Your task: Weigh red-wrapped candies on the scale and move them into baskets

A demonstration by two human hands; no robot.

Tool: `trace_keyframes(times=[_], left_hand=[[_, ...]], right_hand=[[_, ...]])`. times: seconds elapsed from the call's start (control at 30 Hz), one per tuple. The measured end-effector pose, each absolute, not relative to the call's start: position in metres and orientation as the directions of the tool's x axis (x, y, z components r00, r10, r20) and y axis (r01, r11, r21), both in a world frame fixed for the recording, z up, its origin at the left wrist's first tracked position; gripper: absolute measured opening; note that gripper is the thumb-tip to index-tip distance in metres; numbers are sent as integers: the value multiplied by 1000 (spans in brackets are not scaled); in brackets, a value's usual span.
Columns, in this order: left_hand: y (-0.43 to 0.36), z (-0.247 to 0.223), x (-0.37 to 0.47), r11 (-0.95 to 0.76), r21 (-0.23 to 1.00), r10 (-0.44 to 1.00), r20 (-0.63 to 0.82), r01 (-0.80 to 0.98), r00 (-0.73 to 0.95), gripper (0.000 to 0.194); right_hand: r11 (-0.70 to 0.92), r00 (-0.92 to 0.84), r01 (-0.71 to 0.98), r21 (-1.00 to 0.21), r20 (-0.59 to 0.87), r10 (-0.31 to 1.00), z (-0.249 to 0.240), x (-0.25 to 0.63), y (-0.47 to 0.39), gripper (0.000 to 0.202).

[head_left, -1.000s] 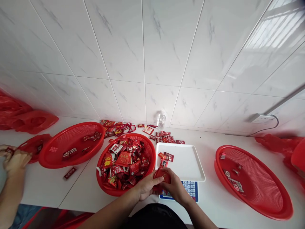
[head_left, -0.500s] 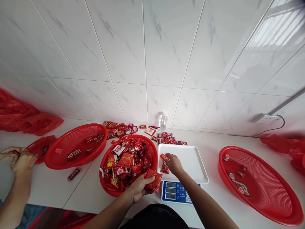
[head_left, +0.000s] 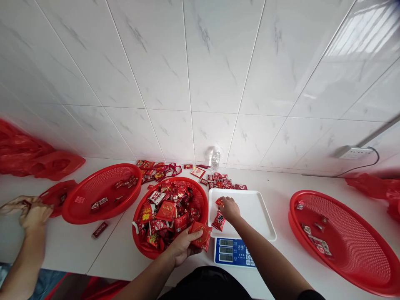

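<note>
Held packet: my left hand [head_left: 185, 246] alone has the square, shiny red packet [head_left: 203, 236]; a second ago both hands met on it. Thumb across its face, fingers curled beneath, only the packet's thickness between them.
Scale: with my right hand gone from in front, the blue panel with grey display windows [head_left: 239, 248] now shows; I can't read the figures.
Basket: the round, red, plastic mesh basket [head_left: 200, 196], heaped with wrapped pieces, is just left; the held packet is by its near right rim, touching or not I can't tell.
Tray: a red wrapper with a large dark character [head_left: 218, 221] lies on the white, rectangular plastic tray [head_left: 256, 216]. My right hand [head_left: 230, 209] has moved over here, so I judge the work now split between packet and tray.
Right grip: fingers bent, tips at the small orange-red wrapper [head_left: 219, 202]; I can't tell how wide, or whether they pinch it.
Beyond: loose little red packets [head_left: 222, 182], then a clear plastic bottle [head_left: 215, 161].
</note>
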State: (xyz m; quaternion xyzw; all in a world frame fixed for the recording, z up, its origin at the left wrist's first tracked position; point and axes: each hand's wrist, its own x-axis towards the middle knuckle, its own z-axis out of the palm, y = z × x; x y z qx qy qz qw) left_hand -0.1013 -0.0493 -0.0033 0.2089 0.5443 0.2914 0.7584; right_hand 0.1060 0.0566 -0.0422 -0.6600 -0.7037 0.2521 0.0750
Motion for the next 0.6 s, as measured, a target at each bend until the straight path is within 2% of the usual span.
trace_keyframes(times=[0.1,0.2,0.3,0.4,0.53,0.6], left_hand=[[-48,-3,-99,746,630,666,-708,-216,235,46],[-45,-1,-94,749,627,663,-706,-215,249,44],[-42,2,-89,742,638,669,-691,-204,272,43],[-41,3,-88,736,649,676,-689,-194,263,42],[-42,1,-88,735,647,678,-691,-205,250,41],[-43,0,-89,740,642,672,-697,-200,250,41]], right_hand=[[25,-148,888,-460,-232,961,-43,115,49,47],[87,-231,880,-467,-261,937,-52,114,39,68],[153,-275,898,-413,-253,928,-66,106,30,76],[170,-239,918,-358,-160,958,-78,98,22,66],[238,-246,894,-380,27,969,-80,93,13,42],[248,-244,885,-394,61,968,-78,94,11,34]])
